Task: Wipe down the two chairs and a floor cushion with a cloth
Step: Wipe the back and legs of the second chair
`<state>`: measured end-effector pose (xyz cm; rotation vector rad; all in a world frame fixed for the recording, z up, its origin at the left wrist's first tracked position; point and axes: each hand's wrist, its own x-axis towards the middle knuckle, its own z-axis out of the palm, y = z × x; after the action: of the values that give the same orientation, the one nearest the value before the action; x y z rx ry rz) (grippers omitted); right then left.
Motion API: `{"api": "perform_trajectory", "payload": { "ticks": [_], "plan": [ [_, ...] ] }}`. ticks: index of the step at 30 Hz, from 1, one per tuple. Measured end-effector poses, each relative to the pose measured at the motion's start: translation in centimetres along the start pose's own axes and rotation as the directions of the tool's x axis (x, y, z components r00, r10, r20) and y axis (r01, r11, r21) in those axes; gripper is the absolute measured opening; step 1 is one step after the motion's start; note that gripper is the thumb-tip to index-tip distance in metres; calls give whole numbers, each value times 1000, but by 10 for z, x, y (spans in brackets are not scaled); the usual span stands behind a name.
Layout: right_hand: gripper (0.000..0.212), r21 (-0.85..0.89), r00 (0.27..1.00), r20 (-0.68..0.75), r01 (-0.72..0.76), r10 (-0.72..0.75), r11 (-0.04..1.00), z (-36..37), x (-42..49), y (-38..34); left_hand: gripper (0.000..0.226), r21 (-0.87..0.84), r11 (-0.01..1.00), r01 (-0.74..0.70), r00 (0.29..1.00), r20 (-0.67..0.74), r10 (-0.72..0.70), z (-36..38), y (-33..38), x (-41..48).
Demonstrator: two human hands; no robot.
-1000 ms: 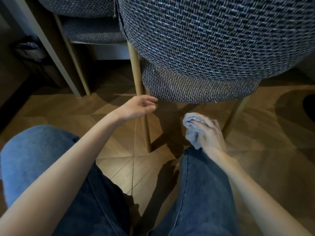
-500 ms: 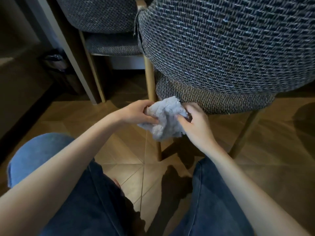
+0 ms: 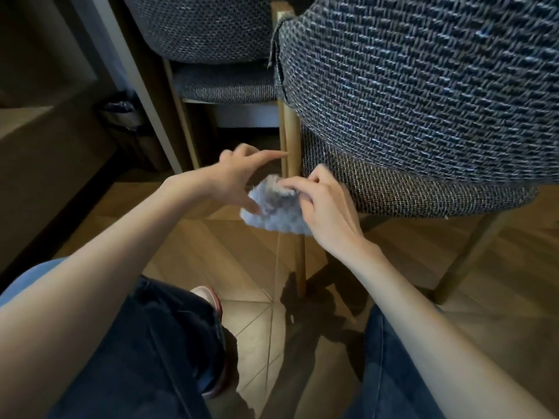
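Wood floor (image 3: 196, 252) under crumpled, fluffy pale-blue cloth (image 3: 272, 213)

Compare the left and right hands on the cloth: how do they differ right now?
The right hand pinches the cloth with curled fingers; the left hand has its fingers spread and mostly straight. The right hand holds the cloth's top, while the left hand only touches its left edge with the thumb. The left hand's index finger points at the chair leg; the right hand sits by the seat. Both meet at the cloth.
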<state>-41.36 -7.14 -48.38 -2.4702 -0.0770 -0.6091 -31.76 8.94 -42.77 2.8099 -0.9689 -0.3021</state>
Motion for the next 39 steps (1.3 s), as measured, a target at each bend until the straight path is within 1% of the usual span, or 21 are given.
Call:
{"api": "perform_trajectory", "payload": {
  "ticks": [1,2,4,7,10,11,13,16,19,22,24,26,28,29,31,32,33,34,35,36,39],
  "plan": [
    [29,-26,999,29,39,-38,999,-1,3,-1,92,-35,996,-82,996,33,83,0,3,-2],
    [28,-38,997,44,64,-62,997,-2,6,0,85,-46,988,-147,987,51,149,1,5,-3],
    [27,-27,995,49,94,-93,995,-4,8,2,68,-20,978,-206,975,77,207,5,7,-3],
    [27,-13,994,37,103,-102,995,-7,3,6,57,-50,979,-197,971,125,202,10,7,1],
    [23,3,998,-25,59,-59,998,-8,-3,11,51,-26,994,-103,979,176,106,11,1,3],
    [21,1,998,-41,39,-38,999,-8,-5,12,43,21,996,-88,986,146,84,11,-3,4],
    [15,-2,998,-66,-10,9,1000,-6,-5,14,33,99,995,-22,1000,8,22,8,-12,6],
    [9,20,983,-133,-123,124,992,3,-2,15,25,92,991,97,974,-213,-76,5,-23,11],
    [11,97,923,-269,-258,275,961,18,1,14,24,-39,989,140,933,-329,-145,5,-24,24],
    [11,271,828,-406,-296,387,916,28,10,12,24,-319,947,46,886,-425,-186,5,-15,42],
    [10,472,752,-433,-281,498,835,33,21,8,17,-522,852,-40,854,-460,-242,4,-6,57],
    [8,708,680,-359,-248,639,662,38,33,4,17,-667,737,-113,836,-464,-291,4,4,70],
    [12,858,657,-264,-175,706,483,43,42,0,23,-756,633,-169,840,-446,-308,8,12,79],
    [12,879,656,-260,-143,708,455,46,45,-1,30,-789,580,-200,849,-435,-299,11,15,82],
    [15,859,668,-302,-118,680,499,49,49,-2,64,-833,486,-264,863,-428,-266,17,19,84],
    [19,841,689,-311,-121,655,527,51,50,-1,83,-850,445,-283,865,-427,-265,21,20,85],
    [24,827,722,-299,-131,624,547,52,51,0,95,-861,420,-287,859,-425,-284,24,22,87],
    [30,812,759,-273,-148,591,565,54,50,2,100,-869,412,-275,848,-421,-323,28,24,89],
    [38,795,795,-240,-168,557,583,56,50,5,98,-867,429,-252,829,-422,-368,30,26,92],
    [46,776,827,-208,-186,522,603,57,49,8,92,-853,471,-225,804,-435,-404,32,29,94],
    [63,737,889,-124,-215,441,640,59,47,17,59,-794,582,-175,750,-491,-444,36,34,100]
  ]
}}
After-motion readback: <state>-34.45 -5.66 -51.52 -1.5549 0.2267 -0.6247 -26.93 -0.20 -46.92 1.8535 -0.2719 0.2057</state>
